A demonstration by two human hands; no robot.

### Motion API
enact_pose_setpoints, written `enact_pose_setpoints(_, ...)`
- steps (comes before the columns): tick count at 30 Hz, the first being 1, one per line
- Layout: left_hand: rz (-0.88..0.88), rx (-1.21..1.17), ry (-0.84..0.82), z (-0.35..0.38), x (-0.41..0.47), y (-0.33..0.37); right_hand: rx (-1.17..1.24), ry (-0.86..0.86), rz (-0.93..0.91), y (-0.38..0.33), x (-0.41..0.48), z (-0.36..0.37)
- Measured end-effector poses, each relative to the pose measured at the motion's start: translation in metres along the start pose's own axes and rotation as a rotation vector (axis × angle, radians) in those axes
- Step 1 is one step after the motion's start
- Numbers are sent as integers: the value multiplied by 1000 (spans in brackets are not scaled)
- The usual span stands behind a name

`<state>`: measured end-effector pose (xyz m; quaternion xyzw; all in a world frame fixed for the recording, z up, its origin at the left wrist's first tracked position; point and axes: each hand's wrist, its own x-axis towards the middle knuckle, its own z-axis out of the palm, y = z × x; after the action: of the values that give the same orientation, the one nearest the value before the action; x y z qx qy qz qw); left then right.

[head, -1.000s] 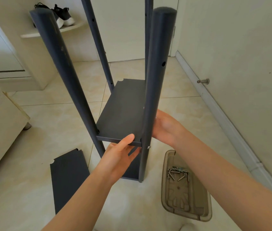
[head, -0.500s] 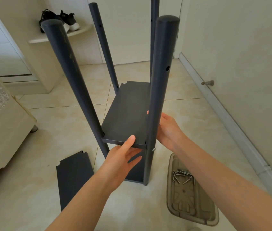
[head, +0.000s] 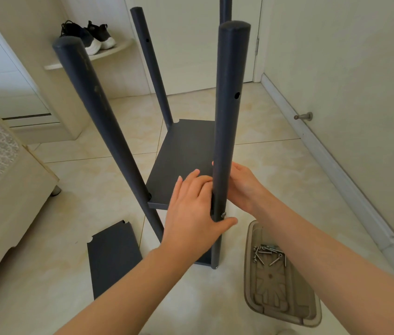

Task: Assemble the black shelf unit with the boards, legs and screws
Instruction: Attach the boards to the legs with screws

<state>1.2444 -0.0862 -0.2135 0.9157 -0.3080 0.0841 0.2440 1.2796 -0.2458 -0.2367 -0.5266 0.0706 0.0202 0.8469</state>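
Near-right leg (head: 226, 122) stands upright, long axis floor to head. Both hands clasp it at the near-right corner of the board (head: 181, 163): left hand (head: 191, 213) from the left, fingers on the board, thumb across the leg's front; right hand (head: 242, 187) from the right, fingers curled behind. A screw (head: 223, 214) pokes from the leg just above the left thumb, not driven home, I judge. In the tray (head: 285, 313), low right, lie spare screws (head: 267, 255), nearer the right hand.

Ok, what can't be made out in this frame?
Head view:
Right hand: fingers behind the near leg, grip unclear.
Far leg: top cut off by upper edge.
Screws in the tray: too small to count.
Bottom board: mostly covered by the left hand.
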Motion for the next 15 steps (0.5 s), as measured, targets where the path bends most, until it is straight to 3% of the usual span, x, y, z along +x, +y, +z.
enact_pose_setpoints(8,16,40,-150,-4,17,-8,-26,11,27,-2,7,-10)
enact_pose_setpoints(15,-65,-67,-159,-9,12,-16,-10,-13,62,-1,11,-3)
